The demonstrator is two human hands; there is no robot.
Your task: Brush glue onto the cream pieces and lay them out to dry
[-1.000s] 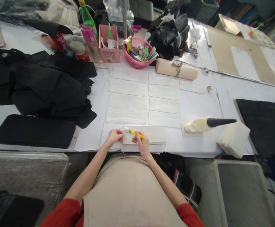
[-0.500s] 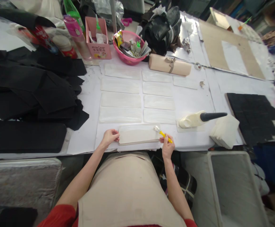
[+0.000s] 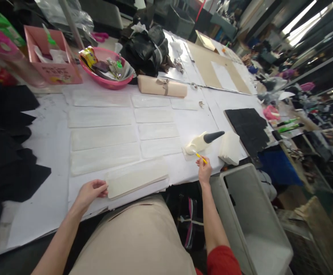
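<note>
My left hand (image 3: pixel 92 192) pinches the left end of a pale rectangular panel (image 3: pixel 137 177), which lies on other panels at the table's front edge. My right hand (image 3: pixel 204 168) is closed around a small yellow-handled brush (image 3: pixel 201 157). The brush tip meets the cream-coloured mass of a container (image 3: pixel 196 145) that lies on its side, its dark tapered end pointing right. Behind the near panel, several whitish coated panels (image 3: pixel 103 137) lie in rows on white paper. A stack of pale pieces (image 3: pixel 230 147) stands right of the container.
Black cut pieces (image 3: pixel 6 141) cover the left side. At the back are a pink box (image 3: pixel 53 57), a pink basket (image 3: pixel 109 82), a black bundle (image 3: pixel 146 49) and a tied beige roll (image 3: pixel 162 87). A black stack (image 3: pixel 248 128) lies right; a grey bin (image 3: pixel 258 214) stands below.
My right hand has carried the brush from the near panel right to the cream-coloured container. My left hand stays at the panel's left end. The view has turned to the right.
</note>
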